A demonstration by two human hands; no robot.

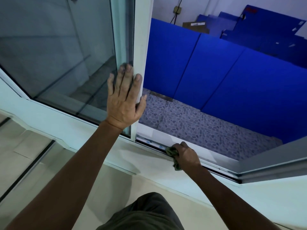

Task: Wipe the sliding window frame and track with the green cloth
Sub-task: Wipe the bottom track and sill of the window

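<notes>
Track (207, 161) wiping underway: right hand (186, 154) clenches green cloth (172, 156) at five o'clock; left hand (124, 98), splayed flat, steadies sash (141, 47). Next: sweep along channel.

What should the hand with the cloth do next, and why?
Probably slide the cloth leftward along the track. The right hand presses it into the groove, the stretch toward the sash lies exposed, and the left hand steadies that sash.

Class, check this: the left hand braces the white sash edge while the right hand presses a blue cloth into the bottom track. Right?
Not quite: the cloth is green, not blue. The head view shows the left hand on the sash edge and the right hand at the bottom track.
</notes>
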